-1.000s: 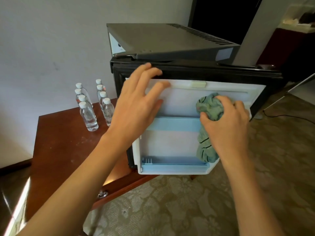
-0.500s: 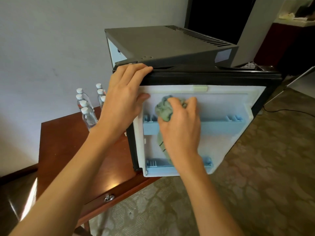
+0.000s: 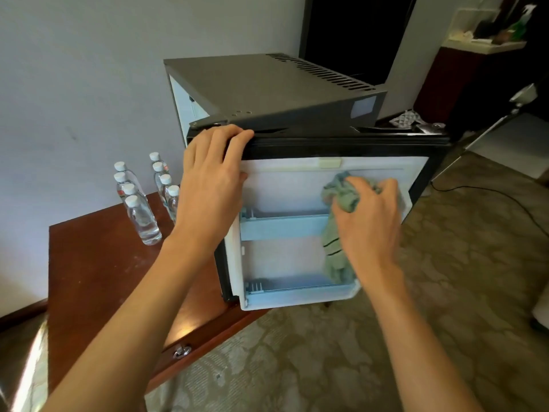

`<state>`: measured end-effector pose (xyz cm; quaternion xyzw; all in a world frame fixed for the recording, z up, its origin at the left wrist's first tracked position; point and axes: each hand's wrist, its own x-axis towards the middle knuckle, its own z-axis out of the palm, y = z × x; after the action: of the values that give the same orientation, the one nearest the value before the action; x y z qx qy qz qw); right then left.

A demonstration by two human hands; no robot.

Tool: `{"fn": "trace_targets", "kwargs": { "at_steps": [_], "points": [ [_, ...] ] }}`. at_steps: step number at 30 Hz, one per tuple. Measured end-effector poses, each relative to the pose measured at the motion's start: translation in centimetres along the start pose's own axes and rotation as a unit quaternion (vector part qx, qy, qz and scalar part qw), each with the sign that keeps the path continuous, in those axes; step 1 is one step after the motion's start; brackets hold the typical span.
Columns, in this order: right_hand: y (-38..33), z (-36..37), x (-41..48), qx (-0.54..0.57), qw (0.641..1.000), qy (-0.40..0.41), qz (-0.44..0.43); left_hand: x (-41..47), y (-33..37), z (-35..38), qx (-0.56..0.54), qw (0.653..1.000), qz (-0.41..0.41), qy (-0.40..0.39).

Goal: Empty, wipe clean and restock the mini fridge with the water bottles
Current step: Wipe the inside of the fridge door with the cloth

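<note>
The dark mini fridge (image 3: 267, 84) stands on a brown wooden table (image 3: 98, 272) with its door (image 3: 285, 188) swung open toward me, white liner and two pale blue door shelves showing. My left hand (image 3: 211, 185) grips the door's top left edge, fingers curled over the black rim. My right hand (image 3: 368, 221) grips a bunched grey-green cloth (image 3: 341, 191) and presses it on the liner's upper right part; the cloth's tail hangs down over the upper shelf. Several clear water bottles (image 3: 142, 215) with white caps stand on the table left of the fridge.
A grey wall runs behind the table. Patterned carpet (image 3: 445, 292) covers the floor to the right, with a black cable (image 3: 475, 197) lying across it. A dark cabinet (image 3: 463, 84) stands at the back right. A drawer knob (image 3: 181, 350) shows on the table's front.
My right hand has swept the cloth from the liner's upper left to its upper right. My left hand keeps its grip on the door's top edge.
</note>
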<state>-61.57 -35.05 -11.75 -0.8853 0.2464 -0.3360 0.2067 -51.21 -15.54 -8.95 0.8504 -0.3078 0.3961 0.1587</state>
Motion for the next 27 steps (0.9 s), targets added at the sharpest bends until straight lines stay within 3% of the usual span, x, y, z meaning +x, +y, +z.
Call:
{"fn": "trace_targets", "kwargs": {
  "at_steps": [6, 12, 18, 24, 27],
  "points": [
    [-1.7, 0.9, -0.1, -0.005, 0.997, 0.032, 0.069, 0.3, -0.2, -0.4, -0.003, 1.000, -0.001, -0.018],
    [-10.7, 4.2, -4.8, 0.036, 0.998, -0.039, -0.043, 0.2, -0.3, -0.6, -0.027, 0.999, -0.013, -0.019],
    [-9.2, 3.4, -4.3, 0.035, 0.995, -0.065, -0.065, 0.1, -0.1, -0.5, -0.041, 0.999, -0.023, -0.020],
    [-0.7, -1.4, 1.0, -0.063, 0.995, -0.029, 0.074, 0.0, -0.6, -0.3, -0.049, 0.998, -0.015, -0.022],
    [0.3, -1.9, 2.5, -0.075, 0.988, -0.037, 0.127, 0.0, -0.5, -0.5, -0.048, 0.998, -0.019, -0.022]
  ]
}}
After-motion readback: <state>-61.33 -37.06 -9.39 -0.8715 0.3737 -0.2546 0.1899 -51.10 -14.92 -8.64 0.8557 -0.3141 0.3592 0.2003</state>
